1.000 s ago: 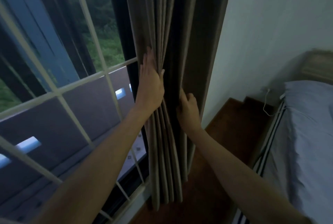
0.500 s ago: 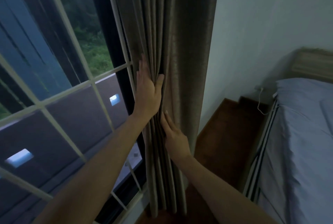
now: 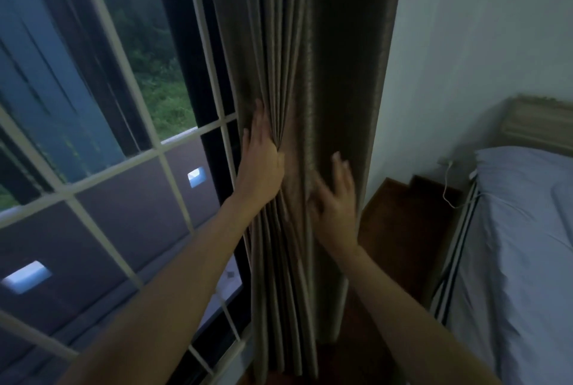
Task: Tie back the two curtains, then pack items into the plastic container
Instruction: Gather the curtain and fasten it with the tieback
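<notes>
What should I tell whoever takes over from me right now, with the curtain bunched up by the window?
Left hand: pressed against the window-side edge of the curtain, thumb pinching the folds together.
Right hand: open, fingers spread, on or just off the front of the curtain; it is motion-blurred, so contact cannot be told.
Curtain: gathered into a bunch between the window and the wall, beside the bed.
Done: this curtain is drawn to the side and bunched.
Left: no tie-back is visible on it, so tie it; the second curtain and the plastic container are out of view.
</notes>
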### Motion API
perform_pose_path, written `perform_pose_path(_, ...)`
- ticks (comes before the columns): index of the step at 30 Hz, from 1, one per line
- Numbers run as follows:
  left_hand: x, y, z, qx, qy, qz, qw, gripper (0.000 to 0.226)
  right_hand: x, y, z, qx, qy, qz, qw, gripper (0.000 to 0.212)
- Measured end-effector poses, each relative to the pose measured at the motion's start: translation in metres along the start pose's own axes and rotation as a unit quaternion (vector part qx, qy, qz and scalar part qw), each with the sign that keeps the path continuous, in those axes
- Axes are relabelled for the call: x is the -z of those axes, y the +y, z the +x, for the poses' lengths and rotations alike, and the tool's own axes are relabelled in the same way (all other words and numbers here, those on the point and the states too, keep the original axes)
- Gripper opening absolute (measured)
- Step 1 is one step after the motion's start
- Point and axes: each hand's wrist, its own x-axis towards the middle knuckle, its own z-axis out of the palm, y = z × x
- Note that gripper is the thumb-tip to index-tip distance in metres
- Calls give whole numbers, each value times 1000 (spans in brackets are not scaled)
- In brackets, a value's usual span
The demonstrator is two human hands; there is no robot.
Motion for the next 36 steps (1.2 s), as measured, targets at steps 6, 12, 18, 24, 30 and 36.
perform_pose_path(6, 1, 5, -1, -3, -15, -1, 1000, 73, 20, 30, 97, -206, 45, 70, 975, 88)
perform_pose_path(12, 2, 5, -1, 0, -10, 13, 1000, 73, 7, 41, 79, -146, -133, 33, 980, 54)
perform_pose_path(18, 1, 6, 1, 22, 0, 3, 1000, 79, -24, 26, 5, -81, -262, 29, 961, 67)
perform_pose_path(24, -6, 3, 2, 9, -2, -32, 999, 80, -31, 0, -27, -96, -318, 82, 940, 76)
perform_pose_path(30, -20, 19, 2, -4, -17, -88, 996, 89, -28, -26, -38, -165, -303, 148, 927, 76)
perform_pose_path(36, -30, 25, 6, -7, -24, -107, 994, 89, -35, -59, -41, -205, -171, 89, 960, 77)
